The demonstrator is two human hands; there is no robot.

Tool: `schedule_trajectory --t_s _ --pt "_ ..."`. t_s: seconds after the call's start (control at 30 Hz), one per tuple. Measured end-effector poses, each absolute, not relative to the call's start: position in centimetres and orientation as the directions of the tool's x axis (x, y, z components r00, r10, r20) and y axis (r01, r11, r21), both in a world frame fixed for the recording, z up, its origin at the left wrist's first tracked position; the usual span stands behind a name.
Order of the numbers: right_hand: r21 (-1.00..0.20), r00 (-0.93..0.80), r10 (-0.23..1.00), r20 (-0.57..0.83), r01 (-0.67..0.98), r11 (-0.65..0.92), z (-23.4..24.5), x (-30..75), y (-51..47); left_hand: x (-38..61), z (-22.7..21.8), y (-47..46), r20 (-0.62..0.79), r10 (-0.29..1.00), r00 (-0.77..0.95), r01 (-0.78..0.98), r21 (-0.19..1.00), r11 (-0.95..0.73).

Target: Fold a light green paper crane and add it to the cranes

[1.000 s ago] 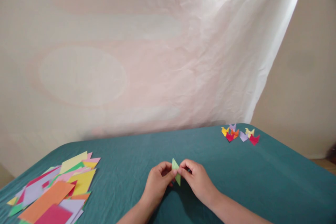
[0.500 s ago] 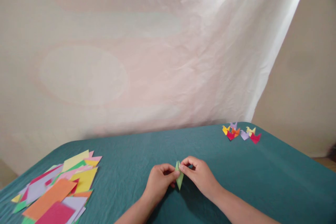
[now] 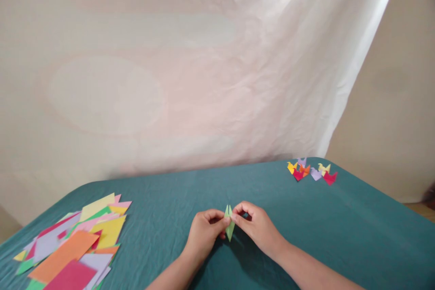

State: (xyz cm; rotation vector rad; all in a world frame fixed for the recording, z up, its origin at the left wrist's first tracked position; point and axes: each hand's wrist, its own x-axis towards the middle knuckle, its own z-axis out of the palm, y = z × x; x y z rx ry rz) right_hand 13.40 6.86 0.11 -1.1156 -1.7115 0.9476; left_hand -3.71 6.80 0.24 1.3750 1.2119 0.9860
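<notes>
Between my two hands is a light green folded origami paper [image 3: 230, 231], a narrow diamond with two points upward and one point downward. My left hand [image 3: 205, 231] pinches its left edge between thumb and fingers. On the other side, my right hand [image 3: 254, 224] grips the upper right edge with thumb and forefinger. Both hands are closed on the paper, just above the table. The fingertips cover part of its sides.
A dark green cloth covers the table [image 3: 176, 195]. Loose coloured paper sheets [image 3: 68, 253] lie heaped at the left. Several small folded paper birds [image 3: 316, 174] stand at the back right. A pale sheet [image 3: 217, 90] hangs behind the table.
The green paper and both hands have shifted slightly left and up. The two upper points of the paper now show a clearer gap between them.
</notes>
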Motion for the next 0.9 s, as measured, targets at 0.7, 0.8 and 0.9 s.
schedule_trajectory --t_s 0.7,0.8,0.9 --pt "-0.959 -0.218 0.955 0.198 0.157 0.235 0.04 13.57 7.17 -3.8 0.17 6.78 -0.051 0.987 0.153 0.146 0.989 0.028" --pt "-0.966 -0.226 0.955 0.191 0.127 0.223 -0.24 13.46 7.25 -3.83 0.16 6.77 -0.042 0.987 0.153 0.15 0.989 0.019" --pt "-0.972 -0.234 0.956 0.179 0.111 0.209 -0.27 13.3 7.14 -3.86 0.15 6.75 -0.029 0.987 0.155 0.173 0.985 0.002"
